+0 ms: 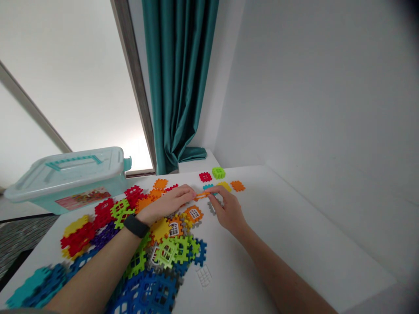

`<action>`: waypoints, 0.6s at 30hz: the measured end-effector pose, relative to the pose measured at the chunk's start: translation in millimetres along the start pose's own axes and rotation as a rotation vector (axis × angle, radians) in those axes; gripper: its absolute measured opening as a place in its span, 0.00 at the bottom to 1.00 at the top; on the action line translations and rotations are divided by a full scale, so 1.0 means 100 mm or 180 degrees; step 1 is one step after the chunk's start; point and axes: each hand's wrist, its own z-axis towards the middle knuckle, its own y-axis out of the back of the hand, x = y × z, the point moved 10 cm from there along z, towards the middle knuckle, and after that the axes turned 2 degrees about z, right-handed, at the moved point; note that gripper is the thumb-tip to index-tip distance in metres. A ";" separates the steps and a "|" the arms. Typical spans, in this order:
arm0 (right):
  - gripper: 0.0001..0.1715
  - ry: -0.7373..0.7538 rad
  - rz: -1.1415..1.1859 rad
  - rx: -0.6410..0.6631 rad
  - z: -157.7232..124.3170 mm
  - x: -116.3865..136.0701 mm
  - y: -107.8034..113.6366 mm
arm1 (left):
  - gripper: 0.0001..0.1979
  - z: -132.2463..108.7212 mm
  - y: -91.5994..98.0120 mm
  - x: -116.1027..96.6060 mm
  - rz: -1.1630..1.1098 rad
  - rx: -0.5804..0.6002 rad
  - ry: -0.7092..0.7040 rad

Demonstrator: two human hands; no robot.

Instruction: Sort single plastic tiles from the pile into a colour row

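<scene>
Between my fingertips, above the white table, is a thin orange interlocking tile [202, 196], seen nearly edge-on. My left hand [176, 199], with a black band on its wrist, pinches the left end. The right end is gripped by the thumb and fingers of my right hand [226, 206]. Partly hidden behind and below my right hand are a yellow tile [225, 186], a teal tile [207, 186] and a grey tile [212, 207]. An orange tile with a white window [194, 213] lies just below the held piece.
Piles of coloured tiles cover the left side, with blue ones [147, 290] nearest and green ones [172, 250] beyond. A red tile [205, 176], a green block [218, 172] and an orange tile [238, 186] lie farther back. A lidded teal box [78, 174] stands at the back left.
</scene>
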 end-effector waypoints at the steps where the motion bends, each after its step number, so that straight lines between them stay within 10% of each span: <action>1: 0.09 0.0144 -0.0044 0.0033 0.00 0.05 -0.01 | 0.16 0.01 0.00 0.00 0.0032 0.0004 -0.0068; 10: 0.12 0.0973 -0.0665 0.0110 -0.04 0.19 -0.02 | 0.16 -0.08 0.17 -0.22 0.1293 -0.1092 -0.0914; 18: 0.21 0.1124 -0.1024 0.0496 -0.08 0.16 -0.12 | 0.22 -0.17 0.11 -0.32 0.2346 -0.1310 -0.1266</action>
